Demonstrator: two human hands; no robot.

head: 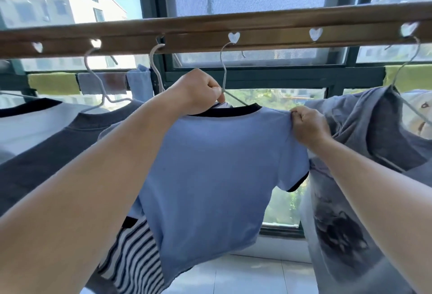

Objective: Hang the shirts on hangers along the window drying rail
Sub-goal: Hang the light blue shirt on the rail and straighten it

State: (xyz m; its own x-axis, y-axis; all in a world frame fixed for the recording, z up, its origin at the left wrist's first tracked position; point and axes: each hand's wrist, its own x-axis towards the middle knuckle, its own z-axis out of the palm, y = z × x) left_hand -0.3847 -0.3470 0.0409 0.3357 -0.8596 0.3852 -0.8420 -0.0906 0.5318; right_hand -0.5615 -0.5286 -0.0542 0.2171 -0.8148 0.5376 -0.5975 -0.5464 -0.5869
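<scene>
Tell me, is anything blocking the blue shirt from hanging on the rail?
Nothing visible: the blue shirt already hangs on its hanger, hooked in the rail. Left hand grips the collar; right hand pinches the shoulder.

Both bare forearms raised, reaching forward and up. Left hand (198,91) at 12 o'clock, fist closed, fingers pinched together, knuckles up. Right hand (308,126) lower, at 2 o'clock, fingers curled shut in a pinch, wrist bent slightly.
</scene>
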